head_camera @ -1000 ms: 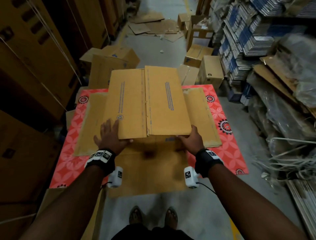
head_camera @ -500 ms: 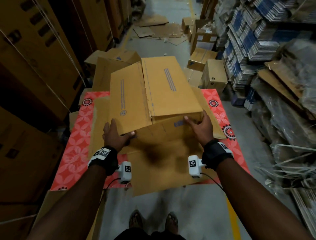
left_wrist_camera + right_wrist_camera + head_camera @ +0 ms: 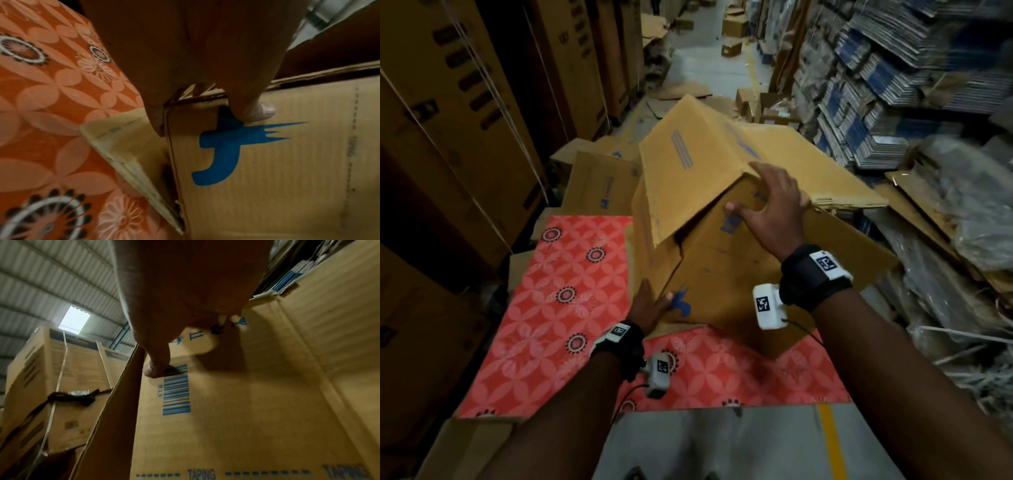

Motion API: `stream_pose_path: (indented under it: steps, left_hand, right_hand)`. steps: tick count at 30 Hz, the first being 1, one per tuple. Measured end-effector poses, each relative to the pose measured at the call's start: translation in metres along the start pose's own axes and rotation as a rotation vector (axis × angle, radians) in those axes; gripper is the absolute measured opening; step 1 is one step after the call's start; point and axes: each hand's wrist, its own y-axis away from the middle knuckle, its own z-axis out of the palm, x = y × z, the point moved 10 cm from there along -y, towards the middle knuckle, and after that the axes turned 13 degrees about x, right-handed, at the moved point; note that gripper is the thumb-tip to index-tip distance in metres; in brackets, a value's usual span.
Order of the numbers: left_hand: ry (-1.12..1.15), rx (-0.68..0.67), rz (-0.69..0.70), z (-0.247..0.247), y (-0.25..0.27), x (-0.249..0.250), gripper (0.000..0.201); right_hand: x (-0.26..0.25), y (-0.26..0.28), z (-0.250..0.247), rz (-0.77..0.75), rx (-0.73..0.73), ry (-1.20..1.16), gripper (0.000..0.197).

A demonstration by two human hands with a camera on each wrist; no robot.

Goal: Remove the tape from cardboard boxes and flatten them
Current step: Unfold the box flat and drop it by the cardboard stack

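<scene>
— Since the earlier frame the cardboard box has swung from lying flat at the centre of the red patterned mat to tilting up toward the right of the frame, yes?
— Yes. From the head view it now rears up at centre right, its panels half unfolded, the lower edge over the mat.
— And the hands?
— The left hand sits at lower centre, clamping the box's near corner. The right hand is higher, right of centre, fingers spread over a raised fold.
— Left wrist view?
— The left hand fills the top; its fingers pinch the cardboard edge above a blue logo, with the mat on the left of the frame.
— Right wrist view?
— The right hand comes from the top. Its thumb presses the panel beside a blue barcode; the other fingers curl behind the flap, so it grips the box. Stacked cartons stand at the left.
</scene>
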Motion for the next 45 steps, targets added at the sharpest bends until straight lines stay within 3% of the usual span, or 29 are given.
stream_pose_path:
  steps: [2,4,11,14,19,24,28,31,35,45]
  left_hand:
    - [-0.06,-0.022,-0.027,0.007,0.004,-0.015,0.124]
    - [-0.066,0.008,-0.032,0.008,0.009,-0.021,0.106]
    - [-0.071,0.025,-0.026,-0.001,0.009,-0.057,0.087]
    - [-0.066,0.099,0.048,-0.021,0.021,-0.037,0.077]
    - [-0.019,0.195,0.03,-0.039,0.016,-0.073,0.095]
    - [-0.051,0.282,0.223,-0.072,0.045,-0.018,0.075]
    - [-0.13,0.346,0.344,-0.088,0.057,0.011,0.08]
    - [-0.182,0.319,0.416,-0.086,0.059,0.024,0.079]
    - [-0.277,0.296,0.404,-0.082,0.058,0.031,0.09]
    - [-0.378,0.3,0.669,-0.055,0.089,0.129,0.096]
  right_hand:
    - [-0.008,0.013,0.008,-0.043,-0.016,0.034,0.074]
    - [-0.017,0.026,0.015,-0.096,-0.033,0.087,0.075]
    - [-0.049,0.065,0.043,-0.304,-0.101,0.181,0.075]
    - [-0.052,0.067,0.047,-0.309,-0.112,0.2,0.075]
    - [-0.048,0.064,0.044,-0.316,-0.106,0.201,0.075]
    - [-0.046,0.063,0.044,-0.305,-0.095,0.21,0.075]
    - [-0.049,0.064,0.045,-0.306,-0.094,0.203,0.075]
    - [-0.049,0.065,0.045,-0.303,-0.096,0.202,0.075]
    - [-0.051,0.066,0.044,-0.31,-0.097,0.207,0.075]
    - [-0.063,0.076,0.043,-0.331,-0.124,0.246,0.075]
